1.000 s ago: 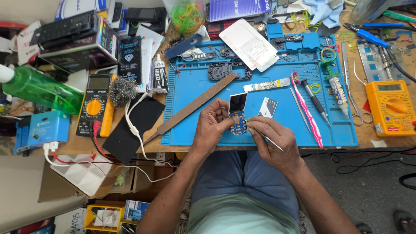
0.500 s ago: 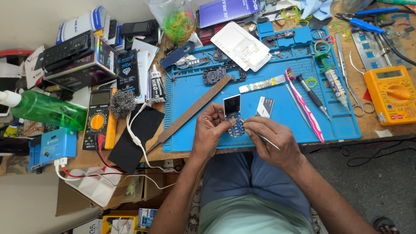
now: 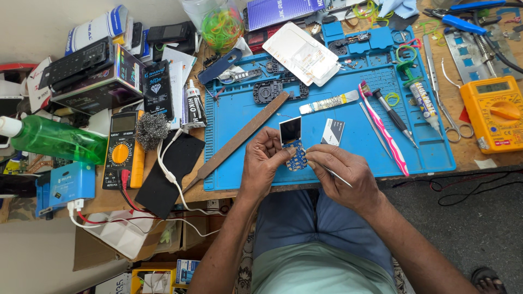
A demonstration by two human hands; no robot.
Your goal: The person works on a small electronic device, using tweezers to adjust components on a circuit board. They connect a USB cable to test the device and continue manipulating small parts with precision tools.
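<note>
Near the middle of the frame, at the lower edge of the blue work mat (image 3: 359, 147), the left hand (image 3: 264, 160) pinches a small blue circuit board with an attached screen (image 3: 292, 142), fingers closed on its left side so the dark screen stands upward. Just to the right, the right hand (image 3: 340, 171) is closed around a thin metal tool (image 3: 327, 170), its tip touching the board. A small dark card (image 3: 332, 132) lies on the mat just right of the screen; a long flat metal file (image 3: 242, 139) slants to the left, and a pink toothbrush (image 3: 384, 128) lies further right.
</note>
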